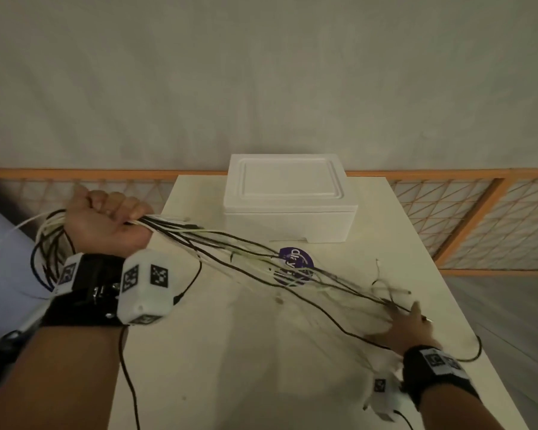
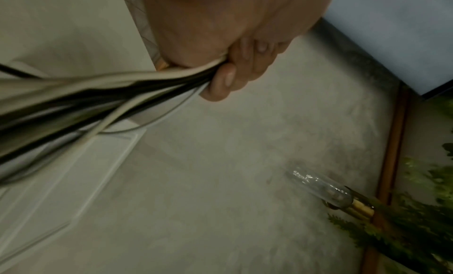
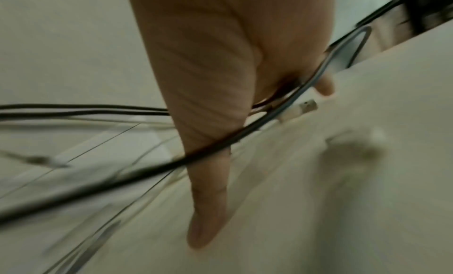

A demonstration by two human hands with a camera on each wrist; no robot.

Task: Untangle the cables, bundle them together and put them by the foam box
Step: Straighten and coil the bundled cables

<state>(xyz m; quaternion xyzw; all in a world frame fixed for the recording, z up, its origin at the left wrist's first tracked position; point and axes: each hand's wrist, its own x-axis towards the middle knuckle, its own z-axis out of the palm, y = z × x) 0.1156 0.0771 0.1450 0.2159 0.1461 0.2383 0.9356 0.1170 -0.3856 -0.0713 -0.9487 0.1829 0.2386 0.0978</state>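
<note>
Left hand [image 1: 106, 218] curled tight round a bunch of thin black and white cables [image 1: 261, 262], up in the air left of the foam box [image 1: 288, 197]. Right hand [image 1: 407, 327] with fingers [image 3: 208, 210] straight and spread, touching the far cable ends in front of the box. Loose loops behind the left fist. Pale table [image 1: 230, 352] under the box, plain wall behind, orange lattice rail [image 1: 466, 218] beside. Purple round sticker [image 1: 295, 266] just before the box, its writing too blurred to read.
</note>
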